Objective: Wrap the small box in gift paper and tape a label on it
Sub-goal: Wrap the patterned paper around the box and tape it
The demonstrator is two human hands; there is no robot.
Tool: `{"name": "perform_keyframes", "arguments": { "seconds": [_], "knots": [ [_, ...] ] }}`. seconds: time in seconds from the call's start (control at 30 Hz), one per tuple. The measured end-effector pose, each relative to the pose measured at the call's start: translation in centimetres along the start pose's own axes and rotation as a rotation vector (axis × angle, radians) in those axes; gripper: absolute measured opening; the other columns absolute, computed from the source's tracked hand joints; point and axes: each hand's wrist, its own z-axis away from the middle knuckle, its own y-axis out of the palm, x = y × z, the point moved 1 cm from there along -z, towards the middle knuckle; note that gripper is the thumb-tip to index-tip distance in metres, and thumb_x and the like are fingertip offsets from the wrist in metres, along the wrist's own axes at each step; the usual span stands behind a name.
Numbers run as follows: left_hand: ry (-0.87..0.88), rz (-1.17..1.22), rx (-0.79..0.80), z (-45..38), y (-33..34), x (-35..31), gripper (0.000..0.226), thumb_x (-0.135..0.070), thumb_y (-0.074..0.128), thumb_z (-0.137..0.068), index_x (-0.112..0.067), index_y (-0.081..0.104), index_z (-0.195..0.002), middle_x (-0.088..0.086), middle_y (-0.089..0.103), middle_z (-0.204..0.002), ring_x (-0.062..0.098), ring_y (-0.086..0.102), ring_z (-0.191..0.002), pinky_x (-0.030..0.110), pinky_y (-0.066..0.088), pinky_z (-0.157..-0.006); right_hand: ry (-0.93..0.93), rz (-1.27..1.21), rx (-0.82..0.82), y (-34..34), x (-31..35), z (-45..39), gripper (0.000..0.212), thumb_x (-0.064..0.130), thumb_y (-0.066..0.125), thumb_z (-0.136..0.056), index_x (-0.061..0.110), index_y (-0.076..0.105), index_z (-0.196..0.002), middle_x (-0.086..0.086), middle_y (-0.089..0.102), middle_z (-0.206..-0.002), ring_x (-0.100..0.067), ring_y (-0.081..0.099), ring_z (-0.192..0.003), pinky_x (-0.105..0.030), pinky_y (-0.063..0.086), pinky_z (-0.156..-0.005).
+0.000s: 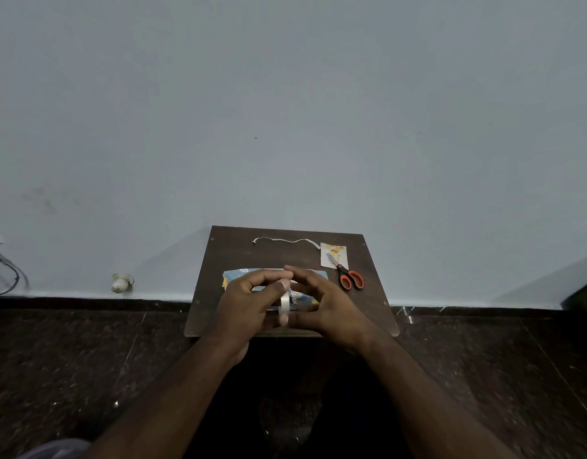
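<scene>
A small box wrapped in blue patterned gift paper (235,275) lies on a small dark wooden table (239,250), mostly hidden behind both hands. My left hand (249,299) grips a roll of clear tape (284,304) held upright above the box. My right hand (322,303) is close beside the roll, its fingers curled toward the tape at the roll's top edge. A white label card with yellow print (333,255) lies at the table's far right.
Scissors with red and black handles (350,276) lie to the right of the box, blades over the label. A white strip (285,240) lies along the table's far edge. Behind is a pale wall; a white plug-like object (120,282) sits on the floor's ledge at left.
</scene>
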Motion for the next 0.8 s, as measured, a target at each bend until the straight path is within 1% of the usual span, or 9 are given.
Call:
{"name": "perform_keyframes", "arguments": {
  "seconds": [0.1, 0.2, 0.27, 0.37, 0.47, 0.57, 0.63, 0.67, 0.8],
  "knots": [
    [-0.037, 0.027, 0.002, -0.1, -0.1, 0.0, 0.013, -0.016, 0.068, -0.094, -0.021, 0.079, -0.098, 0.009, 0.074, -0.107, 0.036, 0.071, -0.102, 0.041, 0.061, -0.073, -0.028, -0.046, 0.004, 0.4, -0.2, -0.4, 0.077, 0.026, 0.091, -0.069, 0.037, 0.056, -0.137, 0.009, 0.057, -0.14, -0.014, 0.048, -0.137, -0.052, 0.053, -0.1],
    [-0.068, 0.027, 0.017, -0.3, -0.3, -0.1, 0.013, -0.019, 0.067, -0.094, -0.022, 0.079, -0.099, 0.026, 0.066, -0.111, 0.031, 0.07, -0.091, 0.04, 0.06, -0.071, -0.005, -0.091, 0.007, 0.4, -0.4, -0.6, 0.076, 0.02, 0.09, -0.07, 0.036, 0.056, -0.136, 0.009, 0.057, -0.14, -0.013, 0.049, -0.136, -0.05, 0.051, -0.104],
    [-0.075, 0.014, 0.029, -0.4, -0.5, -0.1, 0.013, -0.02, 0.067, -0.095, -0.023, 0.079, -0.1, 0.031, 0.064, -0.111, 0.035, 0.071, -0.094, 0.045, 0.062, -0.074, 0.007, -0.066, 0.018, 0.3, -0.5, -0.7, 0.07, 0.021, 0.088, -0.072, 0.038, 0.058, -0.132, 0.011, 0.058, -0.138, -0.014, 0.051, -0.133, -0.047, 0.051, -0.104],
    [-0.079, 0.03, 0.032, -0.5, -0.6, 0.1, 0.014, -0.019, 0.066, -0.095, -0.022, 0.079, -0.099, 0.019, 0.073, -0.101, 0.038, 0.072, -0.101, 0.055, 0.061, -0.081, 0.027, -0.045, 0.0, 0.4, -0.6, -0.9, 0.062, 0.027, 0.087, -0.072, 0.039, 0.062, -0.127, 0.014, 0.061, -0.132, -0.014, 0.056, -0.126, -0.045, 0.052, -0.104],
    [-0.078, 0.046, 0.044, -0.6, -0.7, 0.2, 0.014, -0.019, 0.066, -0.095, -0.021, 0.079, -0.1, 0.012, 0.076, -0.1, 0.033, 0.073, -0.1, 0.053, 0.061, -0.081, 0.025, -0.099, -0.022, 0.8, -0.9, -0.9, 0.061, 0.028, 0.087, -0.07, 0.035, 0.063, -0.126, 0.008, 0.065, -0.128, -0.017, 0.062, -0.12, -0.046, 0.054, -0.101],
    [-0.067, 0.036, 0.04, -0.7, -0.9, 0.4, 0.014, -0.021, 0.066, -0.095, -0.021, 0.078, -0.103, 0.015, 0.073, -0.109, 0.035, 0.072, -0.103, 0.058, 0.059, -0.084, 0.042, -0.152, -0.024, 1.0, -1.2, -0.9, 0.059, 0.022, 0.086, -0.073, 0.034, 0.064, -0.126, 0.002, 0.066, -0.128, -0.019, 0.065, -0.117, -0.049, 0.055, -0.098],
    [-0.055, 0.052, 0.03, -0.8, -0.8, 0.5, 0.014, -0.021, 0.067, -0.095, -0.022, 0.077, -0.104, 0.012, 0.069, -0.121, 0.035, 0.07, -0.107, 0.06, 0.058, -0.084, 0.05, -0.209, -0.015, 1.0, -1.3, -0.9, 0.057, 0.015, 0.083, -0.078, 0.03, 0.063, -0.129, -0.002, 0.066, -0.129, -0.023, 0.066, -0.116, -0.051, 0.054, -0.099],
    [-0.05, 0.062, 0.027, -0.8, -0.8, 0.5, 0.014, -0.02, 0.067, -0.095, -0.023, 0.078, -0.104, 0.01, 0.069, -0.122, 0.034, 0.071, -0.107, 0.06, 0.058, -0.084, 0.052, -0.227, -0.008, 1.0, -1.4, -1.0, 0.056, 0.014, 0.082, -0.08, 0.028, 0.062, -0.13, -0.004, 0.065, -0.13, -0.024, 0.066, -0.116, -0.052, 0.053, -0.1],
    [-0.033, 0.062, 0.055, -0.6, -0.6, 0.3, 0.016, -0.017, 0.063, -0.097, -0.02, 0.076, -0.106, 0.013, 0.076, -0.105, 0.032, 0.074, -0.098, 0.059, 0.058, -0.086, 0.08, -0.218, 0.008, 1.0, -1.5, -1.0, 0.055, 0.023, 0.082, -0.08, 0.028, 0.06, -0.131, -0.003, 0.066, -0.129, -0.023, 0.067, -0.115, -0.051, 0.053, -0.101]
  ]
}}
